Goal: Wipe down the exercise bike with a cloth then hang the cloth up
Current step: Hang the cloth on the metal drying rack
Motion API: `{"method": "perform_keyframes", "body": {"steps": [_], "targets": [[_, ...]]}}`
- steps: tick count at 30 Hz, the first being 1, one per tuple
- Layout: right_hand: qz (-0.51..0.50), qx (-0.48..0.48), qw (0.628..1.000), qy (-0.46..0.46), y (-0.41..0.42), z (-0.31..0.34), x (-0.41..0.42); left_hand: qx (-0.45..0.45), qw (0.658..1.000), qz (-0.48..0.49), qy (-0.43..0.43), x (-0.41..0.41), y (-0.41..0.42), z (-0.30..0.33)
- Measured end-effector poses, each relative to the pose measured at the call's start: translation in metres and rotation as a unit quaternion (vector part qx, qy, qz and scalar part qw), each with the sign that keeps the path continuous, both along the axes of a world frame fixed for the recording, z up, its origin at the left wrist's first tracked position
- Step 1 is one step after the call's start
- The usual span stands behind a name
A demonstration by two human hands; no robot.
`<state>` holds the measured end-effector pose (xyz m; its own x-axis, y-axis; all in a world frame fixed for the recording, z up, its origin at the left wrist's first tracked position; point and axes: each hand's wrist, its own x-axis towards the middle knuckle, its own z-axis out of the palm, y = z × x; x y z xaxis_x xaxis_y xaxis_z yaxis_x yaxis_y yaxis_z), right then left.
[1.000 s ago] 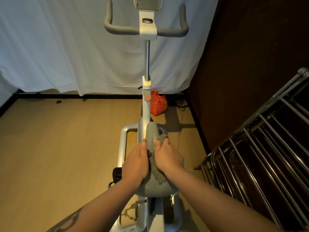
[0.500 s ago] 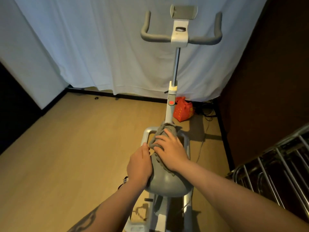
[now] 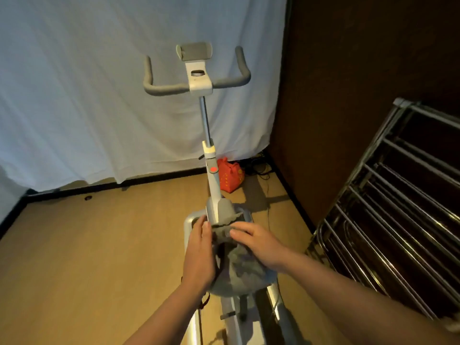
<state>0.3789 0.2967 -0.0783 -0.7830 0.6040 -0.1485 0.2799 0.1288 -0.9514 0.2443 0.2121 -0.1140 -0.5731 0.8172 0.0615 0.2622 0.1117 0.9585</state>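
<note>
A white exercise bike [image 3: 214, 188] stands in front of me, with grey handlebars [image 3: 164, 89] and a phone holder at the top. Its grey saddle [image 3: 245, 276] is right below me. A grey cloth [image 3: 225, 229] lies bunched over the saddle's narrow front end. My left hand [image 3: 199, 255] grips the saddle's left side, thumb against the cloth. From the right, my right hand [image 3: 258, 246] presses down on the cloth with fingers spread. Most of the saddle is hidden under both hands.
A metal drying rack [image 3: 388, 220] with several rails stands close on the right, against a dark brown wall. A red bag [image 3: 230, 178] and cables lie on the wooden floor behind the bike. A white sheet [image 3: 99, 95] hangs across the back.
My right hand has slid back along the saddle with the cloth, from the nose toward me. The left hand kept its grip on the saddle. My head turned slightly right, showing more rack.
</note>
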Motion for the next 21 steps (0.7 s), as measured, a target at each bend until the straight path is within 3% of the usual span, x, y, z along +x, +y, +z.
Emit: {"method": "perform_keyframes", "body": {"steps": [2,6,15,21], "targets": [[-0.063,-0.034,0.997,0.034,0.003,0.019,0.007,0.019,0.993,-0.103,0.054,-0.012,0.01,0.019],[-0.14,-0.007,0.99,0.03,0.0,0.052,0.03,0.036,0.957,-0.284,0.057,-0.009,0.034,0.061],[-0.306,0.01,0.952,0.006,-0.028,0.108,0.116,0.063,0.899,-0.421,0.103,0.071,0.071,0.1],[-0.383,0.104,0.916,-0.052,-0.034,0.136,0.178,0.06,0.857,-0.501,0.105,0.113,0.09,0.126]]}}
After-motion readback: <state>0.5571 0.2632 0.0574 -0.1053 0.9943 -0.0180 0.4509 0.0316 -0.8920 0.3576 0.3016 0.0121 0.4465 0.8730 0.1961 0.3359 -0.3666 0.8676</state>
